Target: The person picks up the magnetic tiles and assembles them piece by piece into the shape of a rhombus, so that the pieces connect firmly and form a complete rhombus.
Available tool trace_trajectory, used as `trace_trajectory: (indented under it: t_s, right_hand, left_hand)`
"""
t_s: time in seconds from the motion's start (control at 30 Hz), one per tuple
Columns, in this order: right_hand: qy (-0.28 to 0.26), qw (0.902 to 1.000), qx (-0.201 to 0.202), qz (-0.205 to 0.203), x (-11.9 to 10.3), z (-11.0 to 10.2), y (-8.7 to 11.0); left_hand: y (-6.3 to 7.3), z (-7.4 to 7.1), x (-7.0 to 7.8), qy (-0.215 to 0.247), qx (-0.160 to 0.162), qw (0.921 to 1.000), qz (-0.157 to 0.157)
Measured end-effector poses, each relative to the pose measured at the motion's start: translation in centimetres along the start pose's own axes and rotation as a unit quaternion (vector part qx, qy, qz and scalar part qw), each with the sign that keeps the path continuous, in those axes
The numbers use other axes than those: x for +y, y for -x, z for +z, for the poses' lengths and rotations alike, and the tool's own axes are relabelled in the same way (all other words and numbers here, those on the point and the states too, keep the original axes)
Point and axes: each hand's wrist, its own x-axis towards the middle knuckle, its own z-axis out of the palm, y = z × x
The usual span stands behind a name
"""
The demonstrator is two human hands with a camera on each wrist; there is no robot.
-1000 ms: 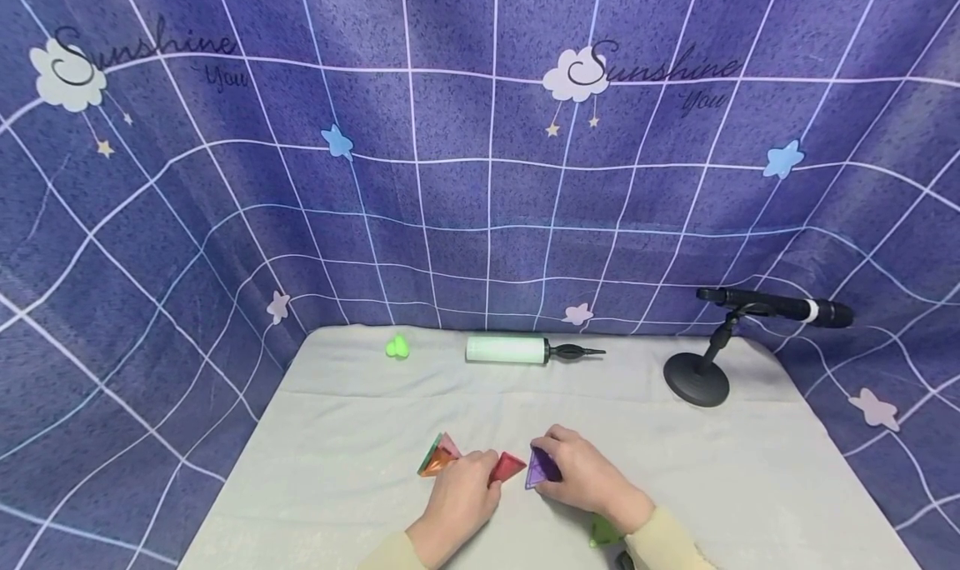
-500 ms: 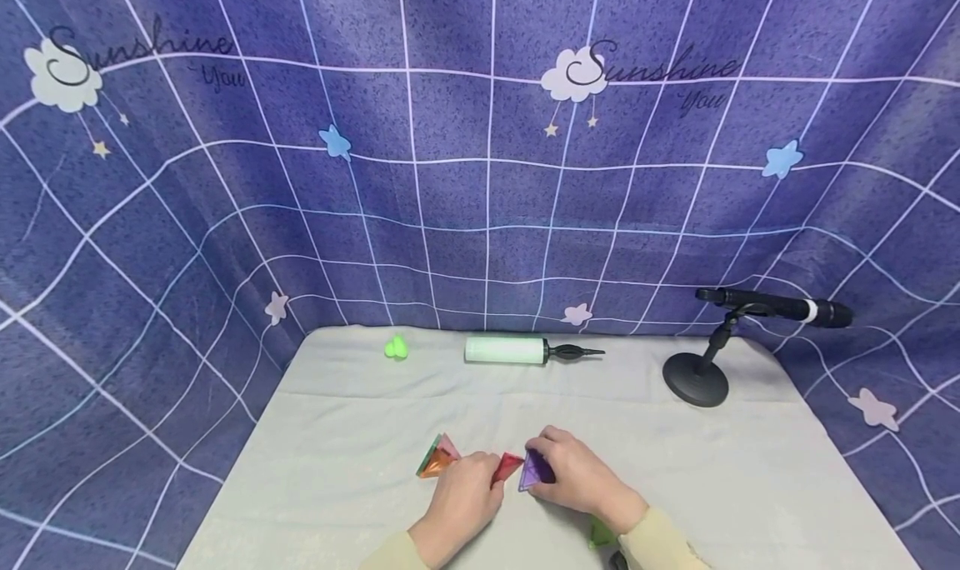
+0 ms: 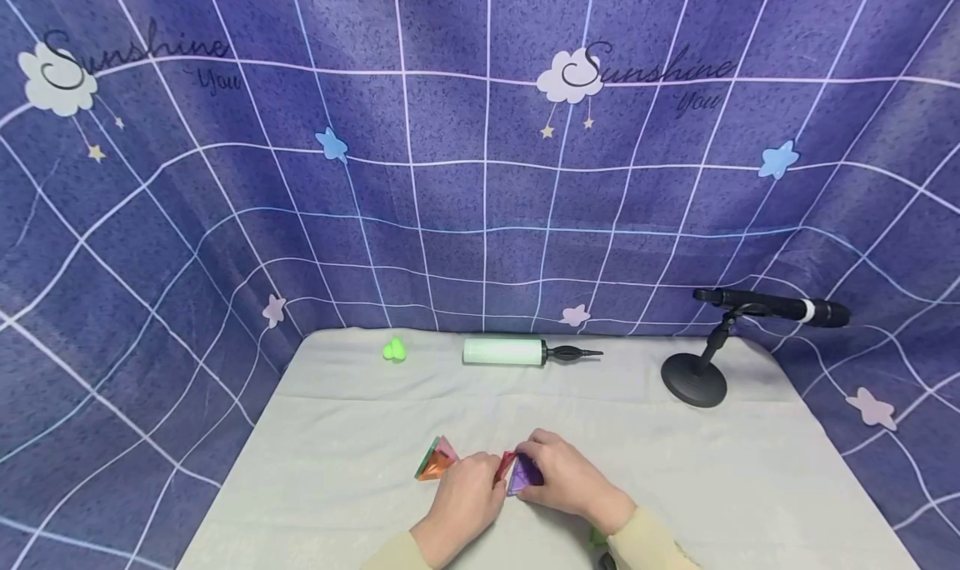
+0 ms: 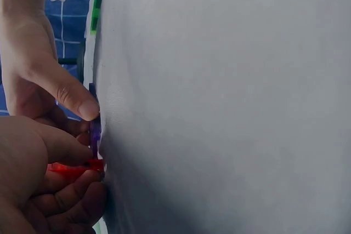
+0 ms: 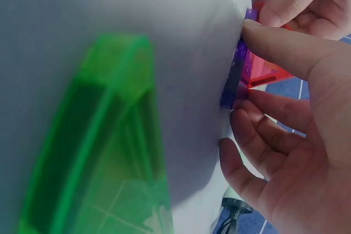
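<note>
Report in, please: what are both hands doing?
Left hand pinches red piece. Right hand pinches purple piece close beside it; contact unclear. Green piece nearby; nothing visible between red and purple.

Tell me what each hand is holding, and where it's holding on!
The right hand pinches the purple piece by two opposite ends. The left hand holds the red piece, but it hides the exact spot.

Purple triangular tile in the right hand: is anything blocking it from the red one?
Nothing visible stands between the purple triangular tile, held by the right hand, and the red triangular tile, though the left hand has fingertips close to their facing edges.
</note>
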Motion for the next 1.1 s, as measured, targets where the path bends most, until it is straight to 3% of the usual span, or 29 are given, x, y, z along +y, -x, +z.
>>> trace_trajectory:
  t_s: [0.73, 1.1]
  right_hand:
    - [-0.006, 0.9998, 0.016, 0.014, -0.5, 0.1, -0.3]
    - [-0.008, 0.9997, 0.018, 0.014, -0.6, 0.2, -0.1]
  left_hand:
    - [-0.1, 0.3, 0.3, 0.008, -0.013, 0.9998, 0.009]
    - [-0.1, 0.1, -0.9, 0.114, -0.053, 0.992, 0.005]
